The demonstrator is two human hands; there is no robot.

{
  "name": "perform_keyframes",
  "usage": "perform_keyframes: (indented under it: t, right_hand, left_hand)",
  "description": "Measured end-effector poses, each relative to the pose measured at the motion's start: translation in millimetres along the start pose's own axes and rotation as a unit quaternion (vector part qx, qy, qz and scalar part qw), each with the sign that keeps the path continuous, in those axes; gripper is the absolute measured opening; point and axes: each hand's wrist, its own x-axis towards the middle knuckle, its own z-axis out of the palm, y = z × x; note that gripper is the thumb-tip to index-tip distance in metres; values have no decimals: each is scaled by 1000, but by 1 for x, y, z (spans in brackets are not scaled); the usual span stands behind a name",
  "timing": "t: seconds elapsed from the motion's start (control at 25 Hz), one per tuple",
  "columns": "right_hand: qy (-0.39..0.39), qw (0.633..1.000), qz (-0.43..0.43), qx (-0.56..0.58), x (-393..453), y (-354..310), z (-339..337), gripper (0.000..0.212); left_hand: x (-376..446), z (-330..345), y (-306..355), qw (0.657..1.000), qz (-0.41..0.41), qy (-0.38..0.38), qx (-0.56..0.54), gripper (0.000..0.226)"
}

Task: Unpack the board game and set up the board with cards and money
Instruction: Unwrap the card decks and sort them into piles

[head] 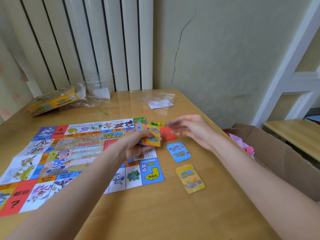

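The colourful paper game board (52, 161) lies flat on the wooden table (155, 213). My left hand (136, 146) grips a stack of mixed cards (152, 137) with a yellow one on top, held above the board's right edge. My right hand (188, 130) hovers with fingers spread, blurred, just above a small red card pile (168, 134). A blue card pile (178, 152) and a yellow card pile (190, 178) lie on the table right of the board. Small green and yellow game pieces (156, 123) sit beyond the red pile.
The yellow game box (52, 103) and crumpled clear plastic wrap (97, 90) lie at the table's far left by a radiator. Another clear bag with white paper (159, 101) lies at the far middle. An open cardboard box (277, 153) stands right of the table.
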Motion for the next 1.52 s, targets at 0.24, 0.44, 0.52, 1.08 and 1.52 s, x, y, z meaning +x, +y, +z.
perform_keyframes:
  t: [0.24, 0.44, 0.52, 1.08, 1.52]
  right_hand:
    - [12, 980, -4, -199, -12, 19, -12, 9]
    - [31, 909, -53, -413, -15, 39, -4, 32]
    - [56, 880, -65, -466, -17, 38, -6, 31]
    - [12, 978, 3, -208, -15, 23, 1, 22]
    - [19, 999, 36, -3, -24, 8, -5, 10]
  left_hand:
    - [-7, 10, -5, 998, -31, 2, 56, 14]
    - [-11, 22, -10, 993, -49, -5, 108, 17]
    - [-12, 21, -10, 992, -48, -4, 117, 19]
    - [-17, 20, -11, 997, 32, -13, 68, 12]
    - [-30, 14, -7, 999, 37, -39, -9, 16]
